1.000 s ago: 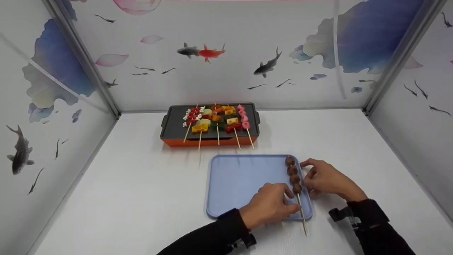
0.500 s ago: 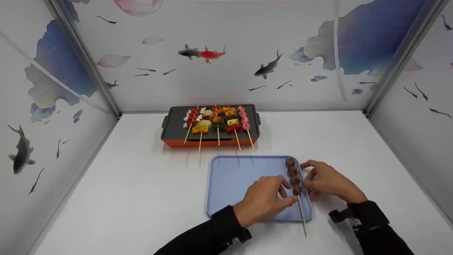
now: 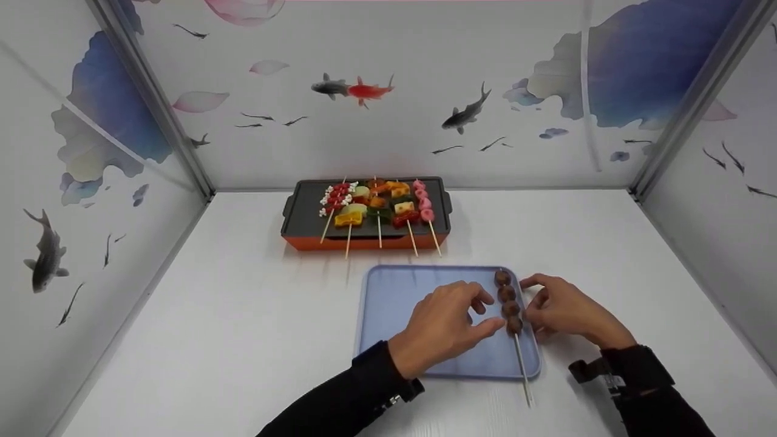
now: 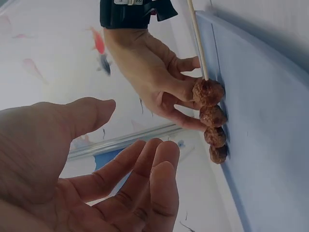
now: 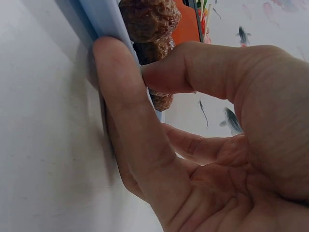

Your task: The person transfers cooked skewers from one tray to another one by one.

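Note:
A meatball skewer [image 3: 510, 309] lies along the right side of a light blue tray [image 3: 425, 276], its stick running out past the tray's front edge. My right hand [image 3: 564, 309] grips the tray's right rim. In the right wrist view the thumb is at the rim beside the meatballs [image 5: 150, 19], with a finger along the outside of the tray wall. My left hand [image 3: 446, 321] is over the tray, left of the skewer, its fingers loosely bent and holding nothing. The left wrist view shows a gap between this hand [image 4: 96, 179] and the meatballs [image 4: 212, 116].
Behind the tray stands a toy grill [image 3: 297, 212] with a black top and orange base. Several skewers [image 3: 379, 206] of vegetables, pink balls and red-and-white pieces lie across it, sticks pointing forward. Printed walls [image 3: 400, 139] enclose the white table [image 3: 243, 315] at the back and sides.
My left hand has moved up and left, away from the skewer's stick, and its fingers have spread apart. The right hand keeps its place at the tray's rim.

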Motion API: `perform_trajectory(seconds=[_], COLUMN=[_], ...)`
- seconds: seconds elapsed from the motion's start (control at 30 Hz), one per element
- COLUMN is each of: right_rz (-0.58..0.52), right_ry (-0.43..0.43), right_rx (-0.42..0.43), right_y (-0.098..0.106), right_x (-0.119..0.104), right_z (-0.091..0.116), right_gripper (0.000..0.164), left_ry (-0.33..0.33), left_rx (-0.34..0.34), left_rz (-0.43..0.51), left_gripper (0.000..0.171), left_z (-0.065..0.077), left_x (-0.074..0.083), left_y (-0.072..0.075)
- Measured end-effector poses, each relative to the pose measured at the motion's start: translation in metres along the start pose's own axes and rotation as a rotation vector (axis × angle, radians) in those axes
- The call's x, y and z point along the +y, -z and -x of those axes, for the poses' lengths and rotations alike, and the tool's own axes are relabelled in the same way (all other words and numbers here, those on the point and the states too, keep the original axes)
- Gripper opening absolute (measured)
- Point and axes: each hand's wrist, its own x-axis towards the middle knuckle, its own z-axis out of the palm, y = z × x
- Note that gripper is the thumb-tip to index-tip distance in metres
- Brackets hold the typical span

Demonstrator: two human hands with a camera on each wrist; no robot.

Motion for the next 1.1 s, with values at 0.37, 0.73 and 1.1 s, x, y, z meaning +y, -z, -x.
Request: perform_trajectory(seconds=[0.37,0.73,1.1], right_rz=[0.006,-0.002,-0.019], right_ry=[-0.040,-0.048,-0.022], right_rx=[-0.003,0.000,-0.016], right_y=[0.000,0.001,0.001], right_x=[0.003,0.002,0.001], right_z=[-0.004,-0.003,-0.002], right_gripper=[0.064,0.064,0.062], left_ry=[-0.062,-0.066,-0.091], left_rx=[0.090,0.187,0.320], left_rz=[0.001,-0.062,-0.127], left_gripper=[0.033,0.044,0.051], left_z=[0.005,0.008,0.009], left_x=[-0.017,-0.035,-0.056], left_y=[0.023,0.039,0.063])
